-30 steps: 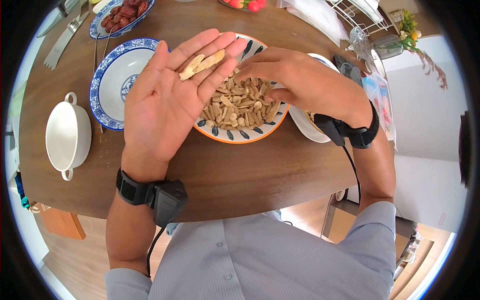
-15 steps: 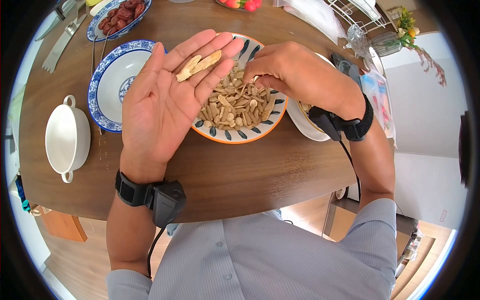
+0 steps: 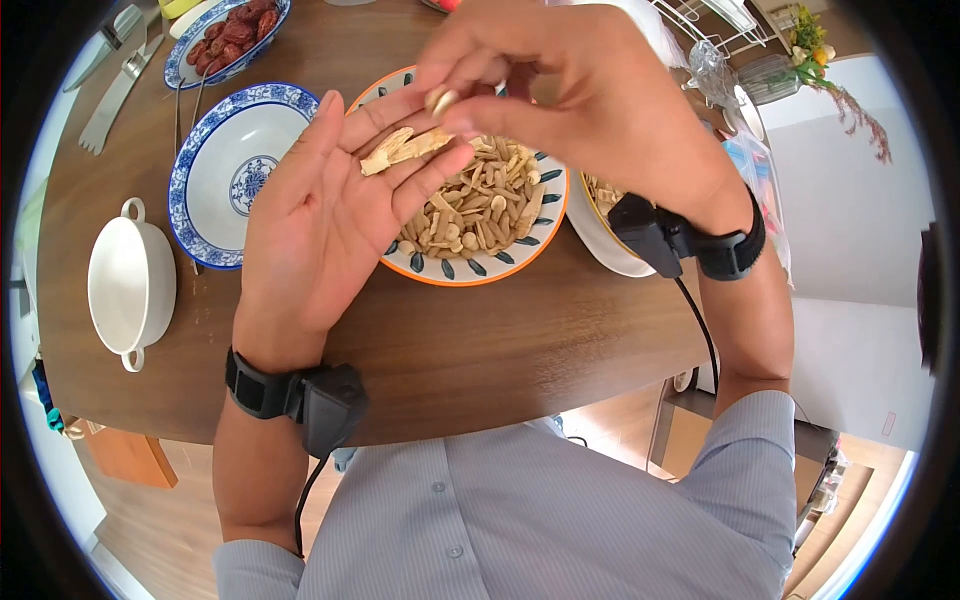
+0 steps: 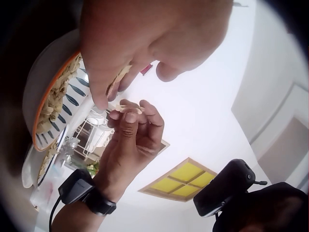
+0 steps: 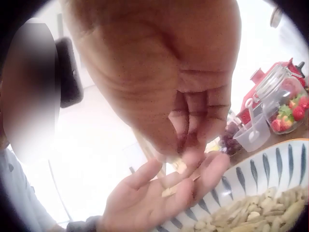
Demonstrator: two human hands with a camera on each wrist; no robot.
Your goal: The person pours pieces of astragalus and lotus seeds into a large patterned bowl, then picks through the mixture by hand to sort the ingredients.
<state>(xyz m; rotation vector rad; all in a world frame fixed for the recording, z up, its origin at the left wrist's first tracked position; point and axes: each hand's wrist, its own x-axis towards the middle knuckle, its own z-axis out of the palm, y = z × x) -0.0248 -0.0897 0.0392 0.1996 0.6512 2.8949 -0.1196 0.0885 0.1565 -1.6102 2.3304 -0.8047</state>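
My left hand (image 3: pixel 310 220) lies palm up with straight fingers over the left part of an orange-rimmed plate (image 3: pixel 541 232). Pale dried root slices (image 3: pixel 403 150) rest across its fingers. Thumb and fingers of my right hand (image 3: pixel 620 115) pinch a small pale dried slice (image 3: pixel 440 100) just above the left fingertips. In the left wrist view, that slice (image 4: pixel 129 109) shows between the right thumb and fingers. Beneath both hands, the plate holds a heap of tan dried root slices (image 3: pixel 480 212), part of it hidden by the hands.
On the left stand a blue-and-white bowl (image 3: pixel 212 190) and a white two-handled pot (image 3: pixel 130 285). Behind them are red dates (image 3: pixel 235 42) in a patterned bowl and a metal fork (image 3: pixel 112 108). Another dish (image 3: pixel 605 245) sits at right, partly under the right wrist.
My right hand was down at the heap of slices; it has risen and moved left with a small slice pinched. The left hand stays palm up with slices on it.
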